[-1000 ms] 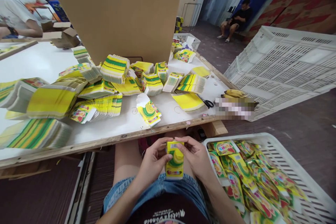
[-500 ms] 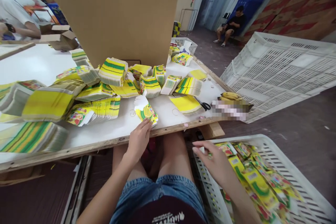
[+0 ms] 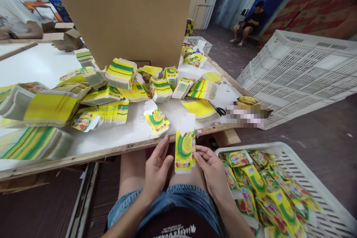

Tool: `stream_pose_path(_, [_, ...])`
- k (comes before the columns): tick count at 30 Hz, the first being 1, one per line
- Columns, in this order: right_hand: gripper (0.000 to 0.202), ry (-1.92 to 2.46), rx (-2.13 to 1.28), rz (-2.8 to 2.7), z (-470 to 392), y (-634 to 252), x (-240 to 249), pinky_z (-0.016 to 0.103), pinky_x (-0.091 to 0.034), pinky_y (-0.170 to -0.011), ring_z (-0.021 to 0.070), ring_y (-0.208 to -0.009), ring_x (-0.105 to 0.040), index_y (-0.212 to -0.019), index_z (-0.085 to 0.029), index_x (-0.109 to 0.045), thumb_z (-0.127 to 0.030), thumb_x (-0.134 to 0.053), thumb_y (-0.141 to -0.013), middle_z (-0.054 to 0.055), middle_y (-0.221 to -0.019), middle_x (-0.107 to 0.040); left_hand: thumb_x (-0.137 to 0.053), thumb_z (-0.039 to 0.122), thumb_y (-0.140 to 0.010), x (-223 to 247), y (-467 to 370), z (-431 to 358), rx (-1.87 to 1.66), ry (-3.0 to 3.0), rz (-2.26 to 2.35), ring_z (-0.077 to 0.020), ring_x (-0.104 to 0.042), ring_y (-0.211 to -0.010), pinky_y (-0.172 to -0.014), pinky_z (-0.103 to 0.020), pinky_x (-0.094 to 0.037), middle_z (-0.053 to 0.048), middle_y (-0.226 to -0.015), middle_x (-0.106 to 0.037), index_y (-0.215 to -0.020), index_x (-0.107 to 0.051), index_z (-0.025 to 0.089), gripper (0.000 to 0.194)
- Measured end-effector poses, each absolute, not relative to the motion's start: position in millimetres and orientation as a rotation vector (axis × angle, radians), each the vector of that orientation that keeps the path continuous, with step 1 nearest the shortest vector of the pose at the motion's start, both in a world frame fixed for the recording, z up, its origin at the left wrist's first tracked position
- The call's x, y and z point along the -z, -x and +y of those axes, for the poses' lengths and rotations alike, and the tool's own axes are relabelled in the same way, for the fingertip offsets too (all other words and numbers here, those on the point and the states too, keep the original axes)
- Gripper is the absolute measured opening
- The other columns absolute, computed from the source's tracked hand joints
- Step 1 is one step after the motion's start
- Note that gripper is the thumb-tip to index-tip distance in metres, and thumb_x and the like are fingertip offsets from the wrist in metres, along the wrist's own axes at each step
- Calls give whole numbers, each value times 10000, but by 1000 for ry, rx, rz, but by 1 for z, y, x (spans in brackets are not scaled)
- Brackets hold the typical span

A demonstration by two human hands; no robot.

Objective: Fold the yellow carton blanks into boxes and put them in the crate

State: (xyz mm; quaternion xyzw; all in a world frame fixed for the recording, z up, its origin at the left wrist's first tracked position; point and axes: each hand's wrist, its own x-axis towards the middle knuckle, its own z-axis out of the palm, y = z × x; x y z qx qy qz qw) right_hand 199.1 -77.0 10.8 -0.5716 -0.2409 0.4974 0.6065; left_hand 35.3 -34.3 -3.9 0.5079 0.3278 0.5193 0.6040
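Observation:
Pinched at its right edge by my right hand point(image 3: 210, 167), a small yellow and green printed carton point(image 3: 184, 148) stands upright above my lap, its white flap up and its side panel partly showing. My left hand point(image 3: 158, 163) is just left of this carton, apart from it, with fingers stretched out and nothing in them. Beyond that hand, a second carton point(image 3: 156, 121) lies near the table's front edge with its white flap extended. Bundles of flattened cartons point(image 3: 103, 113) are spread across the white table point(image 3: 131, 132).
To my right, a white plastic basket point(image 3: 284, 148) holds many filled yellow packets point(image 3: 262, 186). Black scissors point(image 3: 220, 111) and bananas point(image 3: 247, 101) lie at the table's right. A large cardboard sheet point(image 3: 119, 15) rises behind the bundles. White crates point(image 3: 301, 78) stand right; a person point(image 3: 252, 24) sits beyond.
My left hand has come off the carton on the table and drawn back toward my lap. My right hand has moved left from beside the basket and now holds a carton upright.

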Motion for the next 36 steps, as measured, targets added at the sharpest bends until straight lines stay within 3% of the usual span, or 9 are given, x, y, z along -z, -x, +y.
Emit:
stream_pose_path(6, [318, 1259, -1278, -620, -82, -184, -5, 343, -524, -788, 211, -813, -681, -888, -173, -725, -396, -820, -682, 76, -856, -757, -753, 433, -740, -13, -35, -24, -770, -647, 442, -345, -571, -1218, -1039, -451, -445, -158, -1241, -670, -1188, -673, 157, 532])
stream_pose_path(11, [301, 1278, -1284, -711, -81, -183, -7, 333, -505, -826, 216, -877, -665, -910, -179, -743, -407, -793, -719, 78, -897, -751, -778, 370, -729, -13, -33, -30, -818, -679, 471, -309, -639, -1109, -965, -382, -488, -150, -1159, -709, -1149, -692, 145, 484])
stream_pose_path(19, [270, 1399, -1185, -819, -85, -172, -8, 298, -507, -641, 185, -672, -621, -795, -163, -671, -429, -714, -792, 51, -737, -705, -697, 361, -808, -3, -44, -32, -929, -748, 718, -245, -694, -921, -816, -341, -541, -87, -971, -749, -1052, -669, 143, 328])
stream_pose_path(22, [258, 1472, -1092, -863, -84, -173, -6, 295, -507, -625, 181, -653, -609, -781, -172, -628, -422, -681, -821, 42, -721, -679, -665, 347, -838, -1, -45, -33, -956, -890, 776, -225, -687, -924, -805, -316, -533, -88, -1010, -729, -1153, -572, 160, 379])
stream_pose_path(24, [222, 1453, -1038, -908, -83, -175, -9, 299, -518, -668, 184, -704, -625, -902, -185, -616, -383, -683, -826, 46, -805, -687, -660, 303, -848, -2, -43, -35, -995, -965, 799, -209, -682, -934, -806, -304, -526, -78, -1038, -713, -1282, -429, 210, 500])
stream_pose_path(26, [359, 1369, -1031, -962, -81, -180, -14, 312, -525, -745, 192, -811, -644, -1151, -217, -547, -332, -678, -837, 63, -975, -687, -647, 268, -860, -4, -38, -35, -987, -1015, 776, -200, -673, -958, -828, -308, -516, -74, -1072, -693, -1362, -296, 260, 613])
stream_pose_path(29, [532, 1235, -1113, -1046, -78, -188, -22, 338, -511, -848, 199, -948, -638, -1341, -266, -411, -296, -647, -865, 77, -1140, -647, -616, 250, -883, -10, -27, -34, -856, -1071, 657, -196, -656, -989, -873, -322, -492, -83, -1098, -668, -1404, -263, 279, 630])
stream_pose_path(32, [359, 1200, -1220, -1140, -78, -198, -26, 302, -503, -797, 187, -895, -633, -1226, -243, -527, -314, -619, -887, 57, -1034, -667, -646, 242, -862, -16, -18, -30, -726, -1051, 549, -181, -657, -912, -829, -306, -495, -62, -1014, -672, -1339, -370, 262, 552])
stream_pose_path(36, [208, 1307, -1243, -1241, -80, -208, -27, 225, -385, -518, 108, -556, -487, -943, -185, -648, -379, -583, -907, 5, -736, -616, -657, 254, -853, -22, -13, -29, -676, -1079, 568, -118, -610, -750, -668, -208, -458, -26, -866, -651, -997, -554, 186, 190])
